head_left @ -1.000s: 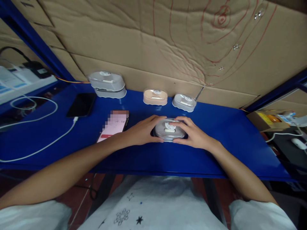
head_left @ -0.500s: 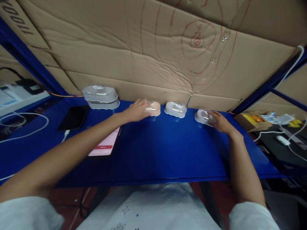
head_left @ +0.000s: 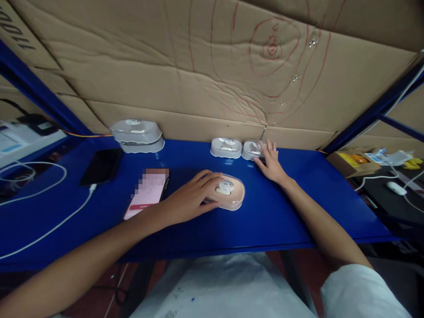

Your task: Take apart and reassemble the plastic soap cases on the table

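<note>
An oval pink box with a clear lid [head_left: 236, 196] and a round white sticker lies near the middle of the blue table. My left hand [head_left: 203, 190] grips its left end, thumb on the near side and fingers over the lid. Two small grey lidded boxes stand side by side at the back: a left grey box [head_left: 226, 149] and a right grey box [head_left: 249, 151]. My right hand [head_left: 272, 162] is at the right end of the right grey box, fingers spread and thumb touching its near side; the hand covers that end.
Stacked grey boxes [head_left: 137, 134] stand at the back left. A lit phone [head_left: 154, 185] lies left of my left hand, with a dark phone [head_left: 101, 167] on a white cable beyond it. A cardboard wall [head_left: 132, 79] closes off the back; a small carton [head_left: 351, 163] stands at right.
My left hand has brought the pink box from the back row toward me and rightward. The right grey box has moved left beside the other one, and my right hand's fingers have spread.
</note>
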{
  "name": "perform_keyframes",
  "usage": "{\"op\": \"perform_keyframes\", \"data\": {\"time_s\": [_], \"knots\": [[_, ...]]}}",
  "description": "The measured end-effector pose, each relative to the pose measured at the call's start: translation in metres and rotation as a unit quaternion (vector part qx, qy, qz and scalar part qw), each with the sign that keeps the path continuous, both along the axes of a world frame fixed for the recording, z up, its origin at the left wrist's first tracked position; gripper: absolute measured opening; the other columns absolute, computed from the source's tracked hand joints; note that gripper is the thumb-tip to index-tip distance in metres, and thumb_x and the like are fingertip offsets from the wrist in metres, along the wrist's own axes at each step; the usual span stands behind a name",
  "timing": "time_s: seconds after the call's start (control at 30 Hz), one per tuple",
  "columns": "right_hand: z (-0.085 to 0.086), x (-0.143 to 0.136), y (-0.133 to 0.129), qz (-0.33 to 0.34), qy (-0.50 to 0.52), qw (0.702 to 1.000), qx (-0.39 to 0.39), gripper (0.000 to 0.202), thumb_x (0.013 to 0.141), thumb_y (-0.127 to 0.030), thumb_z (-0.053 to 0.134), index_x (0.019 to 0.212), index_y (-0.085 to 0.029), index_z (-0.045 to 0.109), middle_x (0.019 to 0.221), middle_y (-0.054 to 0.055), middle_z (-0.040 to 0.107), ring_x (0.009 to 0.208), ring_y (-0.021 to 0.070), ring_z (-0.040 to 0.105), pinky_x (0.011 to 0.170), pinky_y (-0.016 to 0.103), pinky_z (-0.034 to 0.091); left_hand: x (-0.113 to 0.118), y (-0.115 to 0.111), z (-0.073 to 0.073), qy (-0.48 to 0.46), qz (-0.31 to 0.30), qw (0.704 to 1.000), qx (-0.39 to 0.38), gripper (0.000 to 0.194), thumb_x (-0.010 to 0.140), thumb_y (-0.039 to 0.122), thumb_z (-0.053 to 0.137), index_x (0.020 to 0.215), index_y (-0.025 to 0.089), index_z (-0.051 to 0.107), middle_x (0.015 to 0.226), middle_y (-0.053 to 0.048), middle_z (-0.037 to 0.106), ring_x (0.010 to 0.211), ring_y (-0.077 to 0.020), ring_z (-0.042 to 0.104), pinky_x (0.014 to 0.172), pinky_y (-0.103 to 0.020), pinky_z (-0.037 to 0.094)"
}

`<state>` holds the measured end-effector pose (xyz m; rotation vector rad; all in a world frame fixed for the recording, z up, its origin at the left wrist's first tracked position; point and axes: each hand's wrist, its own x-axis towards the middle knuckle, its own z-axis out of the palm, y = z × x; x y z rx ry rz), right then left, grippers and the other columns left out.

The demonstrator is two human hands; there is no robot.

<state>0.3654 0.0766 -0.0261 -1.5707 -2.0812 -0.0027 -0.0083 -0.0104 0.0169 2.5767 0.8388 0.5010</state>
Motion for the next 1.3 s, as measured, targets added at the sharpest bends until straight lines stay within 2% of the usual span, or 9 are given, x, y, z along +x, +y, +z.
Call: {"op": "perform_keyframes", "data": {"time_s": [0.07,0.2,0.27,0.4,0.6,0.8,0.93,1.07,1.3], "knots": [[0.009,-0.018,-0.013,0.021,0.028,0.999,0.008,0.073,0.107,-0.063,0.040,0.168,-0.025,0.030,0.181,0.014,0.012,0.167,0.0428,-0.003,0.125,0.081,0.010,-0.001,0.001,-0.003,-0.007,0.024,1.000,-0.007,0.063,0.099,0.041,0.071,0.156,0.030,0.046,0.163,-0.012,0.049,0.155,-0.0341,0.039,0.127,-0.054,0.038],[0.030,-0.057,-0.061,0.257,0.044,0.964,-0.059,0.072,0.106,-0.067,0.043,0.169,-0.033,0.029,0.171,0.011,0.041,0.160,0.0312,0.037,0.129,0.061,0.033,-0.005,0.005,-0.010,-0.009,0.072,0.996,-0.041,0.069,0.090,0.052,0.078,0.150,0.030,0.051,0.170,-0.015,0.036,0.158,-0.0396,0.036,0.127,-0.059,0.036],[0.033,-0.075,-0.083,0.316,0.012,0.945,-0.082,0.083,0.098,-0.071,0.058,0.168,-0.033,0.033,0.168,0.014,0.045,0.156,0.0330,0.044,0.126,0.059,0.040,-0.005,0.008,-0.014,-0.023,0.056,0.996,-0.066,0.076,0.087,0.055,0.081,0.153,0.033,0.048,0.168,-0.013,0.040,0.157,-0.0387,0.038,0.125,-0.059,0.038],[0.026,-0.088,-0.098,0.316,0.004,0.945,-0.081,0.072,0.100,-0.061,0.064,0.162,-0.030,0.045,0.169,0.016,0.044,0.155,0.0338,0.045,0.123,0.059,0.044,-0.003,0.014,-0.019,-0.074,0.019,0.993,-0.086,0.085,0.083,0.049,0.086,0.155,0.033,0.045,0.161,-0.013,0.051,0.150,-0.0361,0.049,0.123,-0.056,0.042],[0.015,-0.058,-0.066,0.251,0.058,0.966,-0.035,0.061,0.102,-0.053,0.063,0.156,-0.028,0.049,0.161,0.014,0.053,0.152,0.0330,0.050,0.123,0.059,0.044,-0.005,0.012,-0.023,-0.096,0.053,0.984,-0.140,0.126,0.073,0.049,0.094,0.168,0.029,0.015,0.175,-0.020,0.027,0.159,-0.0404,0.034,0.128,-0.059,0.031],[0.004,-0.038,-0.048,0.157,-0.020,0.987,-0.013,0.057,0.104,-0.055,0.058,0.150,-0.023,0.056,0.166,0.019,0.045,0.158,0.0426,0.036,0.123,0.071,0.033,-0.009,0.008,-0.017,-0.052,0.042,0.982,-0.176,0.114,0.077,0.036,0.089,0.168,0.031,0.021,0.177,-0.016,0.026,0.160,-0.0405,0.032,0.129,-0.058,0.028],[0.020,-0.059,-0.071,0.241,-0.032,0.970,0.005,0.048,0.109,-0.050,0.048,0.153,-0.031,0.055,0.167,0.012,0.046,0.158,0.0359,0.038,0.124,0.065,0.034,-0.003,0.007,-0.016,-0.085,0.061,0.982,-0.158,0.110,0.078,0.047,0.090,0.165,0.029,0.025,0.172,-0.017,0.035,0.155,-0.0408,0.041,0.126,-0.058,0.033],[0.030,-0.085,-0.095,0.349,-0.036,0.936,-0.022,0.056,0.102,-0.058,0.062,0.150,-0.030,0.058,0.159,0.013,0.054,0.152,0.0347,0.046,0.121,0.060,0.042,0.002,0.008,-0.018,-0.144,0.083,0.974,-0.152,0.106,0.078,0.054,0.089,0.163,0.029,0.030,0.170,-0.018,0.038,0.153,-0.0400,0.043,0.125,-0.056,0.034],[0.026,-0.087,-0.090,0.315,0.080,0.945,-0.046,0.036,0.106,-0.044,0.060,0.132,-0.021,0.070,0.130,0.015,0.069,0.127,0.0281,0.066,0.109,0.048,0.055,0.000,0.003,-0.016,-0.084,0.076,0.976,-0.187,0.142,0.063,0.054,0.098,0.171,0.032,0.008,0.178,-0.022,0.020,0.159,-0.0504,0.027,0.125,-0.068,0.024]]}}
